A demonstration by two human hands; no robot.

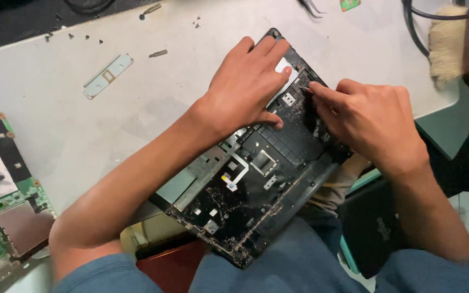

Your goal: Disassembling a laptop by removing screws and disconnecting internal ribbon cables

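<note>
A black laptop base panel (256,184) lies tilted across the table's near edge, its inner side up, dusty, with metal shields and a white ribbon cable. My left hand (248,81) rests flat on its far end, fingers spread over a small white part (283,68). My right hand (373,116) is pinched around a thin tool whose tip (306,88) touches the panel just beside the left fingertips. The tool's handle is hidden inside the fist.
A green circuit board (4,206) lies at the left edge. A metal bracket (108,76) and loose screws (157,53) sit on the white table (137,119). Tweezers (311,7), black cables (416,21) and a pale brush (446,46) are at the far right.
</note>
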